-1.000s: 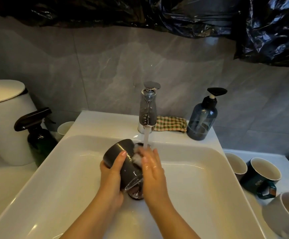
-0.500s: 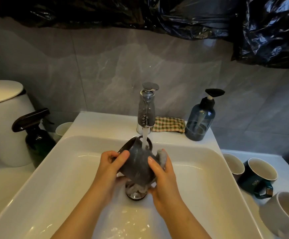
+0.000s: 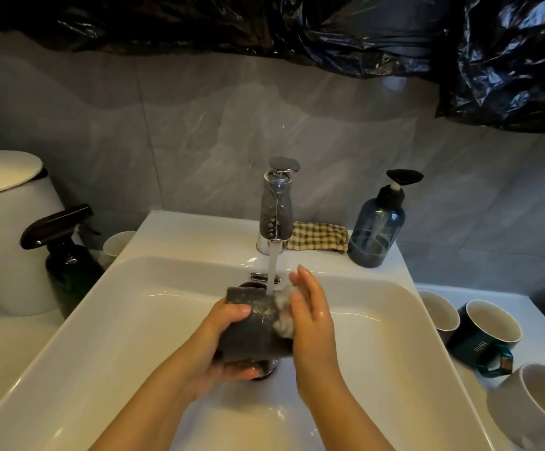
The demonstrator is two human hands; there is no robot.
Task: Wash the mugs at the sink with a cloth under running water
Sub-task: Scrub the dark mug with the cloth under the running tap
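Left hand (image 3: 222, 340) curled round mug (image 3: 251, 332), right hand (image 3: 313, 323) flat, pressing cloth (image 3: 282, 315) against it, under tap (image 3: 276, 206) water, over sink (image 3: 378, 369)

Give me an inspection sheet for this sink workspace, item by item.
Surface: white ceramic sink, wet; water runs from the chrome tap.
Job's things: dark grey mug under the stream, pale grey cloth against its side; teal mug and others wait at right.
Clutter: checked cloth, blue pump bottle, dark green spray bottle, white lidded bin.
Hands: left hand grips the mug; right hand presses the cloth on it.
Cables: nothing seen.
Surroundings: grey tiled wall, black plastic sheeting above.
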